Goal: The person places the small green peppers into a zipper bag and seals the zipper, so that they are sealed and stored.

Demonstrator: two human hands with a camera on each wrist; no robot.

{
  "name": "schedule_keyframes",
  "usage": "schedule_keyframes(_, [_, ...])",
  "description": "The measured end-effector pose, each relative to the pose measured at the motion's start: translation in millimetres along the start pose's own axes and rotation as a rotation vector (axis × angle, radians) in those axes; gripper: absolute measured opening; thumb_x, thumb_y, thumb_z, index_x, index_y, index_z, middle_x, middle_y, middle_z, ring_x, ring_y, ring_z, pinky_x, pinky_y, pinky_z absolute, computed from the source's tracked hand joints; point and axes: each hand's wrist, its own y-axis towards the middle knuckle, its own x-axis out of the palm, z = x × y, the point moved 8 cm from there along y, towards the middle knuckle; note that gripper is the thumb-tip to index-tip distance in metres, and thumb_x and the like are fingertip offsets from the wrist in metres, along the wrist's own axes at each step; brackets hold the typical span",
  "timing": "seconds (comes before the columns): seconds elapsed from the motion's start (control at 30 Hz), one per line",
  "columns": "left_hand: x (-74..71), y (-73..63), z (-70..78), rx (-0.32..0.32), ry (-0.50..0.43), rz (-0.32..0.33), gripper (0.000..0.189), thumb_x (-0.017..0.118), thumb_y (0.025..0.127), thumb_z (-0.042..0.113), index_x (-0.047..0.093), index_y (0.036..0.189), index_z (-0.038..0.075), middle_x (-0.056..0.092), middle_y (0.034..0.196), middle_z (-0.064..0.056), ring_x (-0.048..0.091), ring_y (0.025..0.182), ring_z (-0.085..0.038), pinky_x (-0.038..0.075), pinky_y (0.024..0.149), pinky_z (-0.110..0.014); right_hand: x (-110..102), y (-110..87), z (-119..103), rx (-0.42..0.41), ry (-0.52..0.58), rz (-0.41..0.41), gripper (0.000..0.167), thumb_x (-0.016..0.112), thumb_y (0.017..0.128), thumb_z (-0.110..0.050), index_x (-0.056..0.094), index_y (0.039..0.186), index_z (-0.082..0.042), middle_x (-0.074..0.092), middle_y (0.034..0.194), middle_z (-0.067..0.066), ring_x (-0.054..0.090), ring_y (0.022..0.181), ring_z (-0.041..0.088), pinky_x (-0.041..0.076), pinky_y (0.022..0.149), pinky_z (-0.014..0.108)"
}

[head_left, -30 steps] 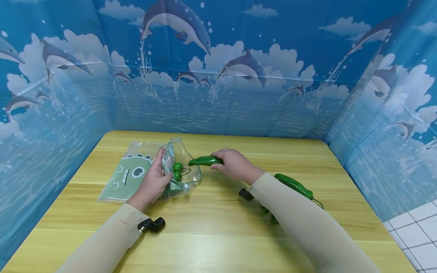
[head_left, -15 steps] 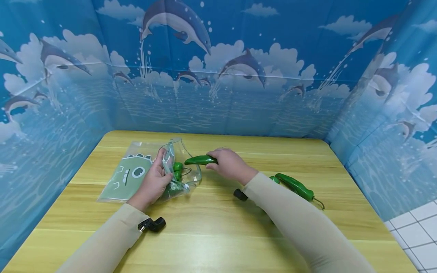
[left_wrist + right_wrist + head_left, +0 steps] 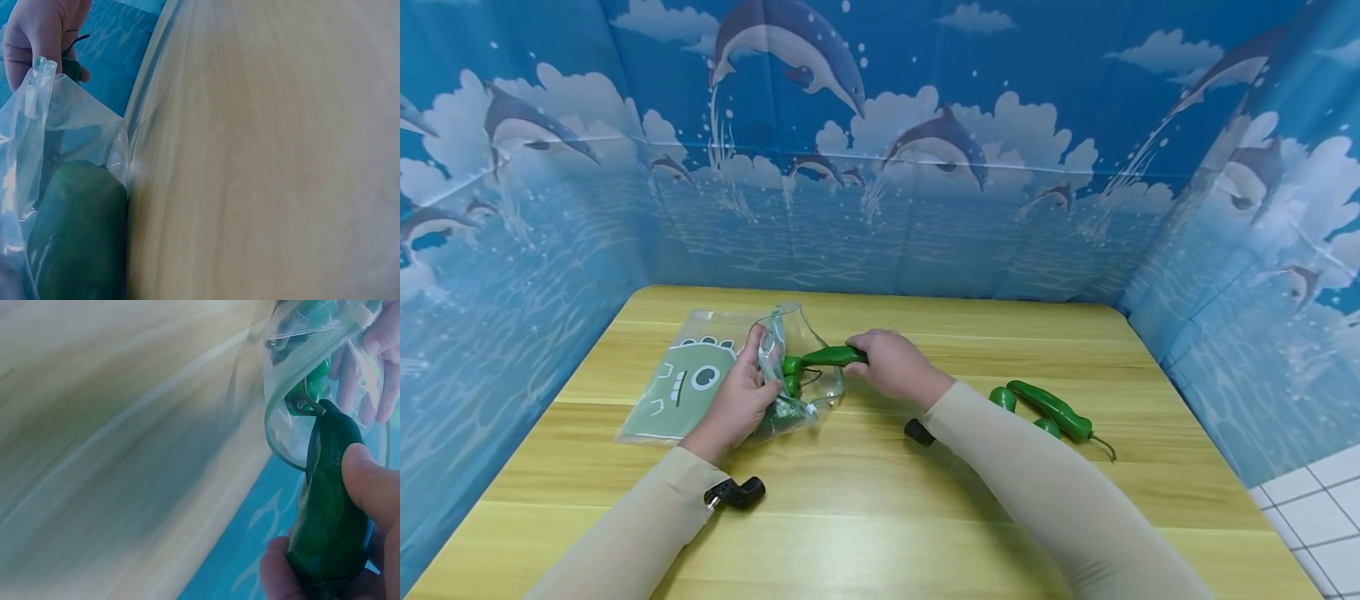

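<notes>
My right hand [image 3: 898,367] grips a long glossy green chili pepper [image 3: 835,357] near its stem end, thumb on one side. The pepper's tip reaches into the mouth of a clear zip bag [image 3: 658,408] with a green monster print. My left hand [image 3: 737,410] holds the bag's open edge, thumb in front, its fingers partly behind the plastic. Other green peppers [image 3: 791,367] with thin stems lie inside, seen through the film. In the left wrist view, a large green pepper [image 3: 81,231] shows within the bag. In the right wrist view, the chili pepper [image 3: 334,500] points into the opening.
Right of my right forearm, a long green chili pepper [image 3: 1052,408] lies on the wooden table [image 3: 850,533] beside two smaller green peppers [image 3: 1002,398], partly covered. A blue dolphin curtain [image 3: 880,233] surrounds the table's back and sides.
My right hand has moved left with the chili pepper, bringing its tip into the bag's mouth. More of the peppers on the right has come into view. The left hand stays put.
</notes>
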Motion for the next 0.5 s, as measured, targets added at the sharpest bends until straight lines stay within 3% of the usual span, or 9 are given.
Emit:
schedule_keyframes(0.2, [0.1,0.0,0.4,-0.004,0.011,0.008,0.098,0.040,0.099,-0.016,-0.016,0.169,0.024,-0.016,0.177,0.010,0.009,0.164,-0.027,0.044,0.111,-0.022,2.7,0.7,-2.4,0.009,0.013,-0.003,0.050,0.070,0.102,-0.033,0.064,0.145,-0.009,0.072,0.133,0.008,0.068,0.114,0.023,0.055,0.096,0.044])
schedule_keyframes(0.5, [0.4,-0.1,0.4,-0.008,0.027,0.010,0.097,0.040,0.100,-0.015,-0.017,0.169,0.024,-0.016,0.177,0.012,0.009,0.164,-0.026,0.045,0.110,-0.021,8.2,1.4,-5.1,0.031,0.061,0.000,0.035,0.073,0.100,-0.032,0.065,0.128,-0.012,0.071,0.103,0.000,0.063,0.083,0.015,0.054,0.080,0.036])
